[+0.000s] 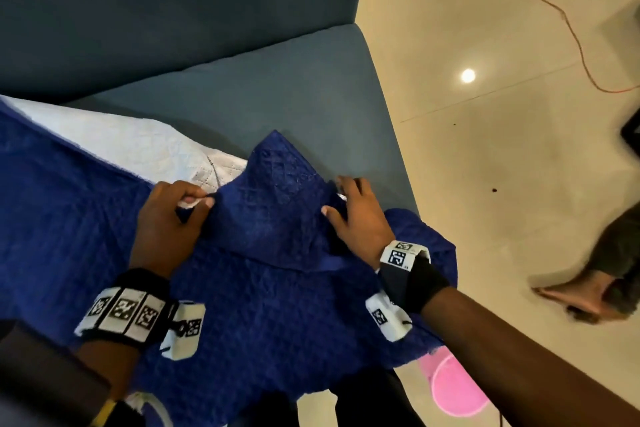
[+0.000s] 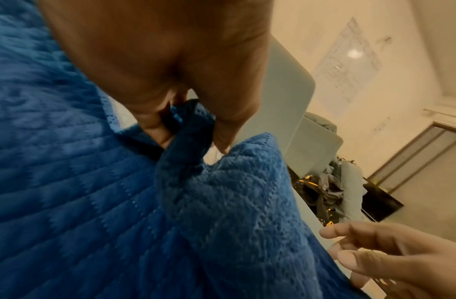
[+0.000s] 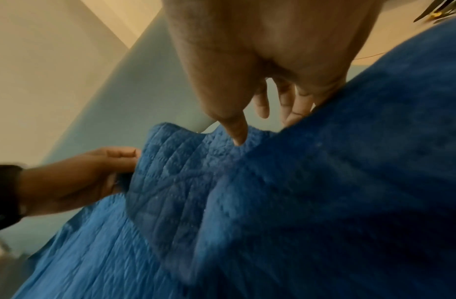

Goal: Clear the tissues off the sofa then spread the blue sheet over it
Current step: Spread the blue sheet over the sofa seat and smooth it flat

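Sheet [image 1: 242,305], blue and quilted, lies bunched over the front of the sofa [image 1: 277,87], its white underside turned up at the left. It looks soft and floppy, light enough to drag; I judge the edges the best hold. My left hand [image 1: 166,222] pinches a fold, my right hand [image 1: 360,215] rests loose-fingered on it. Glossy tile floor [image 1: 485,166] alongside.
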